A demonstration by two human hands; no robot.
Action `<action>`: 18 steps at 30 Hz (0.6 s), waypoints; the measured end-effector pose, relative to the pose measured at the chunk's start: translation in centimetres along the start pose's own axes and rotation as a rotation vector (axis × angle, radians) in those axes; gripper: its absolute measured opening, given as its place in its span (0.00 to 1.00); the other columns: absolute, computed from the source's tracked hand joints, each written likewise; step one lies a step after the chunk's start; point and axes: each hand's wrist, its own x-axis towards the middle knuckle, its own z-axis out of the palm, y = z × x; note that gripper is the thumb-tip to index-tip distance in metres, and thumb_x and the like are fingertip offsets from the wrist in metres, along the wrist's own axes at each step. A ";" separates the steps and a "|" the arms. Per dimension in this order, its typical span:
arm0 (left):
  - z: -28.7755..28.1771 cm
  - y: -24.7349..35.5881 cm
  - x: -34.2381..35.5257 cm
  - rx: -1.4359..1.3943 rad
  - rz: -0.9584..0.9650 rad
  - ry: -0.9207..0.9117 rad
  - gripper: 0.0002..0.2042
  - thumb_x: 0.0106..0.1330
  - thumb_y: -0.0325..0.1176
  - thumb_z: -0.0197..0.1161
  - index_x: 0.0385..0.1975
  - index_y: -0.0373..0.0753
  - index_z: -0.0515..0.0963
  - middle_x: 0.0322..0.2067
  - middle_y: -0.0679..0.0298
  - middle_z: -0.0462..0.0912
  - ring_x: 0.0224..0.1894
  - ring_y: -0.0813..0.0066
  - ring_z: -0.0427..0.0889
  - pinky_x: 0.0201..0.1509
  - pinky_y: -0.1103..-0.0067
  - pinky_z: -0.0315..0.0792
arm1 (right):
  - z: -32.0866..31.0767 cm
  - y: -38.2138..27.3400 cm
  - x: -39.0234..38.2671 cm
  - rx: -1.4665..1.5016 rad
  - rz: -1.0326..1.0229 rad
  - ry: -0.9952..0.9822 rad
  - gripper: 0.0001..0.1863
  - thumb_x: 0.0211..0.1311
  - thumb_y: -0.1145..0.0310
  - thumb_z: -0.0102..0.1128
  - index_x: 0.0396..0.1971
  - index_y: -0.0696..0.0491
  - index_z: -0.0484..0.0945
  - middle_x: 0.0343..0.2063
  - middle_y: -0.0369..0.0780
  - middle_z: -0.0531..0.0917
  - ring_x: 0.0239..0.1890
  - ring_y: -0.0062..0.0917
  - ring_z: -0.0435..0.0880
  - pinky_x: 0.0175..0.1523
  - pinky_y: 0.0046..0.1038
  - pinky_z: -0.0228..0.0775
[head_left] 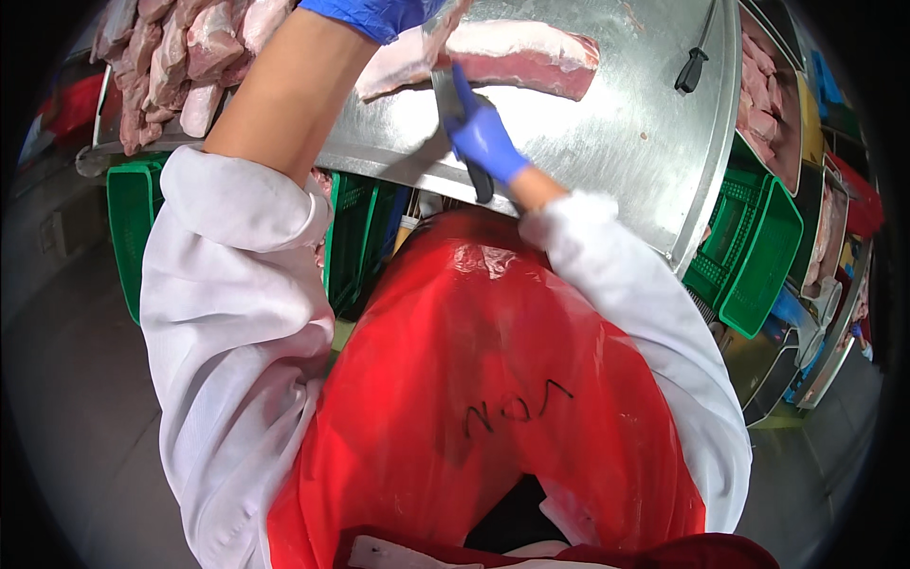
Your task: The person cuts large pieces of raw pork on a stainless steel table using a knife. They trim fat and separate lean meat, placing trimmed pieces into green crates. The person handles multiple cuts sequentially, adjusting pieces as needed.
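Head view: right hand (pixel 485 142) grips a knife (pixel 445 95), blade against the pork slab (pixel 517 52) on the steel counter (pixel 616 142); left hand (pixel 379 14), mostly cropped, seemingly presses the slab's near end.

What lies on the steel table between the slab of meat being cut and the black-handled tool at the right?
In the head view, only bare steel table lies between the meat slab and the black-handled tool.
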 end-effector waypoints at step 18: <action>-5.1 8.5 -5.7 -0.186 0.215 -0.032 0.02 0.67 0.24 0.58 0.33 0.35 0.77 0.26 0.67 0.79 0.26 0.82 0.77 0.31 0.87 0.74 | 10.7 -3.1 -1.2 -0.165 -0.399 0.285 0.42 0.63 0.63 0.52 0.75 0.43 0.45 0.43 0.58 0.83 0.48 0.52 0.82 0.53 0.40 0.75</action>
